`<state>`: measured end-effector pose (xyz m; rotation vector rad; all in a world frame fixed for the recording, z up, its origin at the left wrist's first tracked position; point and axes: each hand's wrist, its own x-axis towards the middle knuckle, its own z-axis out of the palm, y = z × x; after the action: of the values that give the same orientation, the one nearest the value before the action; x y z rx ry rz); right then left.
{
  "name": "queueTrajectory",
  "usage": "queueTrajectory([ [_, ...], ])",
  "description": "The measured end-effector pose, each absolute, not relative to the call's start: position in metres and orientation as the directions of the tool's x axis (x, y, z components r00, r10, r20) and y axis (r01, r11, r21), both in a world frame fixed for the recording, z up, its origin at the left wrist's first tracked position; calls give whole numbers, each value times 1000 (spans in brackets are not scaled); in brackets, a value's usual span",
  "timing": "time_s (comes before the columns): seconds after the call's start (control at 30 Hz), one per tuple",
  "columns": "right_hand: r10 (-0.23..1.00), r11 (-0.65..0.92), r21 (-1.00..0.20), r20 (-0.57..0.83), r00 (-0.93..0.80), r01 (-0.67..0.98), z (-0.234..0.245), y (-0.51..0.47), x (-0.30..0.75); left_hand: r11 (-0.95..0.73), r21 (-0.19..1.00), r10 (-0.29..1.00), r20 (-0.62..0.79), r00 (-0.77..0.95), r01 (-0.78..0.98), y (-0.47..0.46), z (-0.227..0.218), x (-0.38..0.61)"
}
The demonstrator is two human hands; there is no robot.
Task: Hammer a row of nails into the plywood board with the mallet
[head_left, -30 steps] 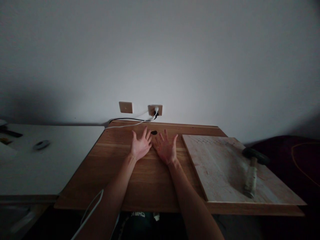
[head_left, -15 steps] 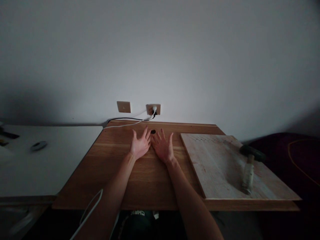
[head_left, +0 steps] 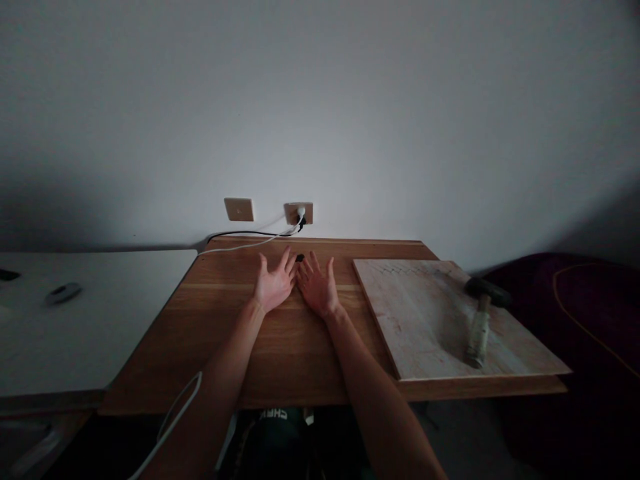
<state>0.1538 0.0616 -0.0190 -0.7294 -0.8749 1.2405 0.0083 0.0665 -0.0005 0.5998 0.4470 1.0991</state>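
My left hand (head_left: 273, 285) and my right hand (head_left: 316, 288) are open side by side above the oak desk (head_left: 210, 347), with fingers spread and palms showing. They hold nothing. Their fingertips are nearest a small black cable hole (head_left: 300, 257) in the desktop. To the right, a pale wooden board (head_left: 415, 320) lies on the desk. On the board rests a hammer with a dark head (head_left: 486, 291) and a pale wrapped handle (head_left: 479, 339). Neither hand is near the hammer.
A white table (head_left: 90, 320) adjoins the desk on the left, with a small ring-shaped object (head_left: 63, 293) on it. Cables run from a wall socket (head_left: 299, 213) across the back of the desk. A white cord (head_left: 180, 403) hangs by my left forearm.
The whole scene has slid up and left in the view, and the hands have shifted with it. They keep the same open pose. The board and hammer have not moved relative to the desk.
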Motion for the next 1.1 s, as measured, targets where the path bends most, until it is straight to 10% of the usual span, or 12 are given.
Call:
queueTrajectory([
  [1.1,967,-89,-897,27,-255,-433,-18,59,157,322,711,899,-23,436,-625,62,3,8],
])
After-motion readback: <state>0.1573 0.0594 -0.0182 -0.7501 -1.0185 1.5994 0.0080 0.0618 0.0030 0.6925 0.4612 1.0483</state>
